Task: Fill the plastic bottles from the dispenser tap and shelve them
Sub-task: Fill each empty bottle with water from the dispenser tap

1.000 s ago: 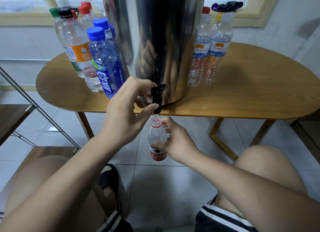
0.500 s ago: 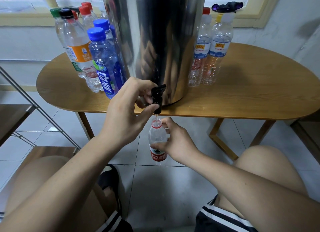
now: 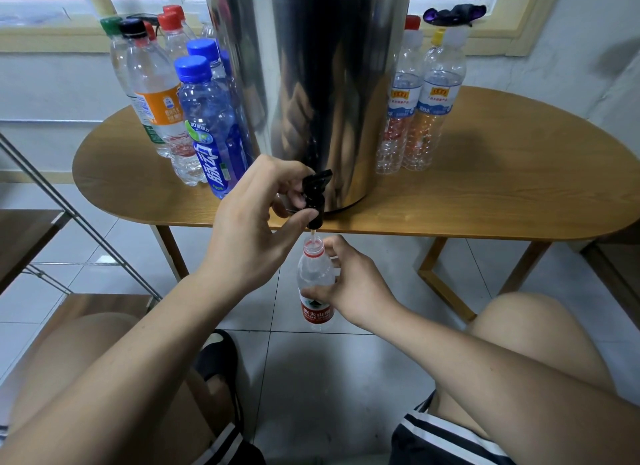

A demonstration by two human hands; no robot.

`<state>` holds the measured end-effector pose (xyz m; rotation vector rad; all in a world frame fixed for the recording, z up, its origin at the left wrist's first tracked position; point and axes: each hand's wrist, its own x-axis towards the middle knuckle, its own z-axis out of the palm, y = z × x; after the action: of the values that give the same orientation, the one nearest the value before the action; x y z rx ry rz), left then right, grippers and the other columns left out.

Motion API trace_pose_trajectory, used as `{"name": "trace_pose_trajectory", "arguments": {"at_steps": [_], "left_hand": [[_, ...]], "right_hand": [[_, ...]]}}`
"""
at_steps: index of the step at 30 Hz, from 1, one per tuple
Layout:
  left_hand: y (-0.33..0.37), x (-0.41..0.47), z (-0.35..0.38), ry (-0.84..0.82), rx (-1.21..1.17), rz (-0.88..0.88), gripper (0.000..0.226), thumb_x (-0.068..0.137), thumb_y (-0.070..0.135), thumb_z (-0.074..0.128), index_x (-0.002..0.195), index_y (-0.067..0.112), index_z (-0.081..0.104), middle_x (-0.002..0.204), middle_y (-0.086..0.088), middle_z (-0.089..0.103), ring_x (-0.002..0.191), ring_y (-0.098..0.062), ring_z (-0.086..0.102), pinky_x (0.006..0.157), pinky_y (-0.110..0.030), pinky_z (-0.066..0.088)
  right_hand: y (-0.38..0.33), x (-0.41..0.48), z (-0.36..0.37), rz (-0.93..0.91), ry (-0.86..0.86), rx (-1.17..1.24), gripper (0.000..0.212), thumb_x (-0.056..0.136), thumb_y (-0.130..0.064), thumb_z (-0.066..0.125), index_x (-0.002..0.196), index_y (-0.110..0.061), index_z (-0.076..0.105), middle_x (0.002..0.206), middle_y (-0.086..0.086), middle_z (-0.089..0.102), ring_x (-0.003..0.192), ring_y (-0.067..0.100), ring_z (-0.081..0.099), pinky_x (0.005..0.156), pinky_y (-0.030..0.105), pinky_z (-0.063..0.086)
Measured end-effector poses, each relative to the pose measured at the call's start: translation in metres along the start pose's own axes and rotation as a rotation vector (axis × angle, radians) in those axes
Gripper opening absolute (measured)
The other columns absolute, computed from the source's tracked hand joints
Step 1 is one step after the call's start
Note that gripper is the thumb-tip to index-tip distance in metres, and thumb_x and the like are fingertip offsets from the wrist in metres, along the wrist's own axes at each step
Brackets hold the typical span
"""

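A tall steel dispenser (image 3: 311,83) stands on the wooden table (image 3: 485,187), its black tap (image 3: 316,197) hanging over the front edge. My left hand (image 3: 252,222) grips the tap, thumb under it and fingers curled behind. Below the spout my right hand (image 3: 349,284) holds a clear bottle with a red label (image 3: 316,284), upright and uncapped. A thin stream runs from the spout into its neck.
Several capped bottles, among them blue ones (image 3: 207,125) and an orange-labelled one (image 3: 156,97), crowd the table left of the dispenser. Two clear bottles (image 3: 429,104) stand to its right. A metal-framed shelf (image 3: 41,222) is at the far left. My knees flank the tiled floor.
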<state>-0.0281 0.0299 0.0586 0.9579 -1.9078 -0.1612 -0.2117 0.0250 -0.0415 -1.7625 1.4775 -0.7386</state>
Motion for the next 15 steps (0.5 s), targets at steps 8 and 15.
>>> {"name": "trace_pose_trajectory", "arguments": {"at_steps": [8, 15], "left_hand": [[0.0003, 0.0008, 0.0005, 0.009, -0.007, -0.004, 0.044, 0.089, 0.000, 0.087, 0.124, 0.008, 0.063, 0.105, -0.004, 0.060, 0.090, -0.017, 0.066, 0.075, -0.034, 0.055], [0.0007, 0.0005, 0.0011, 0.007, -0.007, -0.003, 0.044, 0.089, 0.000, 0.087, 0.125, 0.009, 0.062, 0.104, -0.004, 0.060, 0.089, -0.020, 0.067, 0.074, -0.037, 0.055]], "right_hand": [[0.0000, 0.0001, 0.0007, 0.006, 0.009, 0.015, 0.073, 0.072, -0.033, 0.098, 0.129, -0.040, 0.054, 0.124, -0.016, 0.067, 0.116, 0.012, 0.066, 0.100, 0.042, 0.060], [-0.0021, -0.0003, -0.0005, 0.011, -0.006, 0.006, 0.072, 0.074, -0.034, 0.096, 0.132, -0.038, 0.053, 0.127, -0.014, 0.067, 0.118, 0.012, 0.064, 0.101, 0.040, 0.058]]}}
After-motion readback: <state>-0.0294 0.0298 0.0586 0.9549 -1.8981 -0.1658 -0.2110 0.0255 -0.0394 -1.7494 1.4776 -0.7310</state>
